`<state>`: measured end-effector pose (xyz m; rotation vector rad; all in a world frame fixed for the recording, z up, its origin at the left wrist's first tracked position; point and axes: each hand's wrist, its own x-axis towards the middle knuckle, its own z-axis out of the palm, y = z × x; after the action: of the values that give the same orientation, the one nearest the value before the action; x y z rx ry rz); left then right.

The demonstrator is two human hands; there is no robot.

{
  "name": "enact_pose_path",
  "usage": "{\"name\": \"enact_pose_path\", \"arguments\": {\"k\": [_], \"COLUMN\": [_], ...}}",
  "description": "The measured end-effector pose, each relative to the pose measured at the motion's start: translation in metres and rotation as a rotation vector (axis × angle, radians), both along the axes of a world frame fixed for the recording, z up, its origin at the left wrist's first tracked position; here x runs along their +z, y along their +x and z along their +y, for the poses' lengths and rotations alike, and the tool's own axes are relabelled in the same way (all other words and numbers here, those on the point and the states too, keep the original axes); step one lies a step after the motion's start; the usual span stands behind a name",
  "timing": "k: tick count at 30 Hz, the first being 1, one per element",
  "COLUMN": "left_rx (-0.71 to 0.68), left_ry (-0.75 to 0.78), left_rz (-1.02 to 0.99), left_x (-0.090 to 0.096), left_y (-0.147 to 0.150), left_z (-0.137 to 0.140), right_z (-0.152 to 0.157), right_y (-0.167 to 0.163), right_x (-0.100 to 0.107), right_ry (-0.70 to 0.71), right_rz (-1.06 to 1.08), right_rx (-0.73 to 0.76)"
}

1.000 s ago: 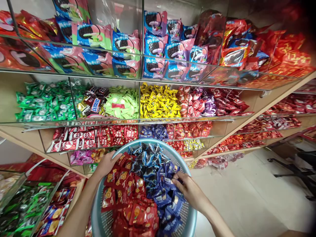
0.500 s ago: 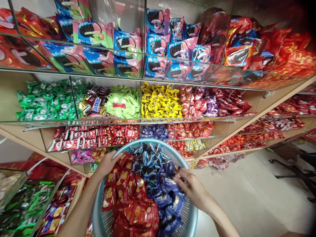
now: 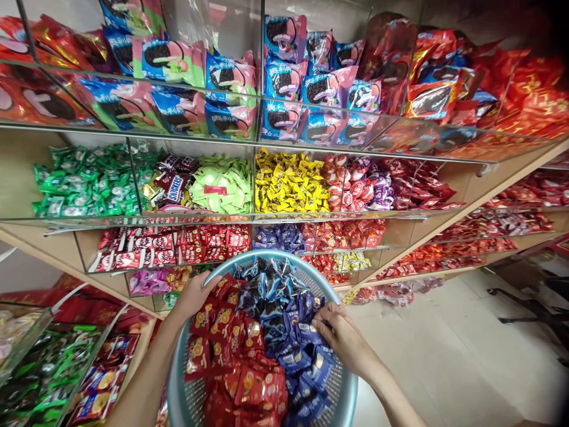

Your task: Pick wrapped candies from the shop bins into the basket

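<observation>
A blue-grey plastic basket (image 3: 348,388) with perforated walls is below me, full of wrapped sweets. My left hand (image 3: 195,293) is closed around its upper left rim. Red packets with orange pictures (image 3: 231,338) lie on the left side and front of the basket. Black and light-blue wrapped sweets (image 3: 269,284) are heaped at the back. Dark blue candy packets (image 3: 296,359) fill the right side. Over these, inside the right rim, my right hand (image 3: 340,332) has its fingers curled in a pinch at the edge of a blue packet; the fingertips are partly hidden.
Glass-fronted shelves hold cookie packs (image 3: 284,77), green sweets (image 3: 89,184), yellow sweets (image 3: 291,184) and red packets (image 3: 151,246). A bin of green packets (image 3: 48,373) is at lower left. Tiled floor (image 3: 435,344) and a dark chair base (image 3: 528,308) are at right.
Hardly anything differs. The view has shifted very slightly, and my right fingers have drawn a little closer together at the blue packets. My left hand stays on the rim.
</observation>
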<state>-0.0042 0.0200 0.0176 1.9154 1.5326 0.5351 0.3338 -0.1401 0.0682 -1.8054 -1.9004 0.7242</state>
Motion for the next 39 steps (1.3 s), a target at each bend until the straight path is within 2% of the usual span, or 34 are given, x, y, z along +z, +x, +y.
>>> {"name": "enact_pose_path", "arguments": {"k": [4, 7, 11, 13, 14, 17, 21, 26, 39], "left_rx": [-0.003, -0.009, -0.012, -0.006, -0.005, -0.010, -0.007, -0.002, 0.005], "left_ry": [0.010, 0.004, 0.000, 0.001, 0.003, 0.008, 0.007, -0.001, -0.015], "left_rz": [-0.008, -0.013, -0.022, -0.022, -0.021, -0.021, -0.020, -0.016, -0.016], "left_x": [-0.002, -0.002, -0.002, -0.003, -0.003, -0.003, -0.002, -0.003, 0.002], "left_y": [0.000, 0.000, 0.000, -0.001, -0.001, -0.002, -0.002, -0.002, 0.000], "left_z": [0.001, 0.001, 0.001, 0.001, 0.001, 0.001, 0.001, 0.001, 0.001], "right_z": [0.002, 0.019, 0.078, 0.117, 0.137, 0.188, 0.228, 0.246, 0.245], "right_y": [-0.001, 0.003, 0.011, 0.012, 0.012, 0.008, 0.002, 0.003, 0.009], "right_x": [-0.003, 0.012, 0.041, 0.046, 0.045, 0.030, 0.000, -0.021, -0.034], "right_ry": [0.044, 0.128, 0.279, 0.248, 0.188, 0.115, 0.014, -0.047, 0.102], "right_rz": [-0.019, -0.013, -0.161, -0.378, -0.510, -0.592, -0.668, -0.750, -0.710], "right_rx": [-0.035, -0.046, 0.033, 0.049, 0.069, 0.159, 0.184, 0.166, 0.328]}}
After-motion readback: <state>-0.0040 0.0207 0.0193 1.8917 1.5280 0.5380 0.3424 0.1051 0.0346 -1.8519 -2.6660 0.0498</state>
